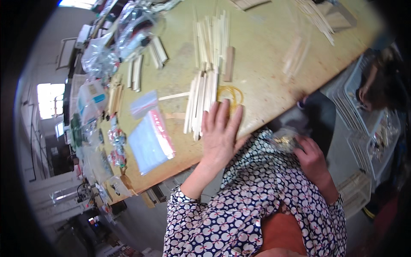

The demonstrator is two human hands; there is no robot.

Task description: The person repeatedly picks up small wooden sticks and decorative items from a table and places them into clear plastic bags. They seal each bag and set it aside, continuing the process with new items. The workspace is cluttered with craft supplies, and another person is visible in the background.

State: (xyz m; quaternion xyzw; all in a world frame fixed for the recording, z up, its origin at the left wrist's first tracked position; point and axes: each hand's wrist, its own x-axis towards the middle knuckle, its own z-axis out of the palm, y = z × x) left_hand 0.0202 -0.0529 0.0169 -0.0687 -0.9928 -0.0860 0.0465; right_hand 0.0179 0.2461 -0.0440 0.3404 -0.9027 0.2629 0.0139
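The work looks partway along, judging by the loose stick pile (pixel 201 98) on the bench (pixel 259 55). Its sticks lie side by side, roughly lined up, their far ends overlapping a second batch of thin sticks (pixel 212 36); no tie shows around the pile. Yellow rubber bands (pixel 233 93) lie just right of it, around nothing that can be seen.

At the pile's near end, the left hand (pixel 220 130) is spread with fingers extended, gripping nothing; whether it touches the sticks or bands is unclear. Well to the pile's right, off the bench, the right hand (pixel 311 155) appears to grip a clear bag (pixel 282 140) with yellowish contents, too blurred to name.

Left of the pile, two small stick sets (pixel 135 73) (pixel 158 52) lie already grouped; whether they are tied cannot be told. Nearer, also left, the flat plastic bags (pixel 150 141) seem unfilled.
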